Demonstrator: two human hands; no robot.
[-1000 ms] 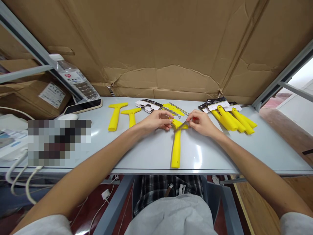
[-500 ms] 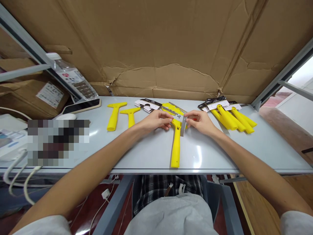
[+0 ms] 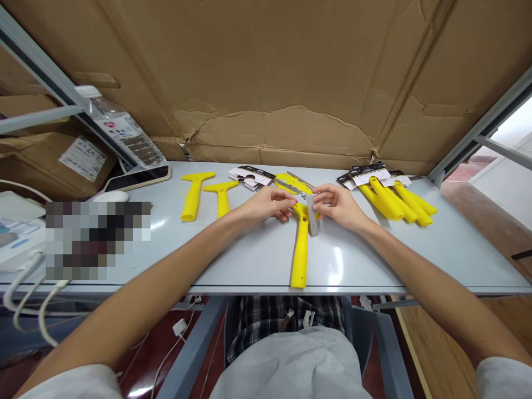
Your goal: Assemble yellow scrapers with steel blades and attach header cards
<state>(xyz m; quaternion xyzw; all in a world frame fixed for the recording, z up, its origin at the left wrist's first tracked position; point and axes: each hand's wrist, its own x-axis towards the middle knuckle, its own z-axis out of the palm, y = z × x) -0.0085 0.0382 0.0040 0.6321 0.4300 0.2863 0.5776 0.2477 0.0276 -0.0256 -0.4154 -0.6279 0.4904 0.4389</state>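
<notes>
My left hand point(image 3: 273, 203) pinches the head of a yellow scraper handle point(image 3: 300, 252), whose grip points toward the table's front edge. A flat metal blade point(image 3: 313, 217) is pinched between the fingers and thumb of my right hand point(image 3: 336, 206), just right of the handle's head. Whether the blade touches the handle I cannot tell. Small screws point(image 3: 303, 195) lie behind the head. Beyond my hands rest yellow plastic parts point(image 3: 291, 180) with metal strips on them. Two more yellow scraper handles, one point(image 3: 193, 197) farther left and one point(image 3: 221, 198) nearer, lie to the left.
Several yellow scrapers point(image 3: 390, 208) with black-and-white cards are piled at the right. More cards point(image 3: 252, 177) lie at the back. A phone point(image 3: 139, 178), a plastic bottle point(image 3: 128, 133) and white cables point(image 3: 25, 288) are on the left. Cardboard point(image 3: 266, 72) stands behind the table.
The blade in my right hand has turned and come slightly lower, its face now looking lighter. The handle's grip end has shifted slightly toward the front edge. My left hand keeps its hold.
</notes>
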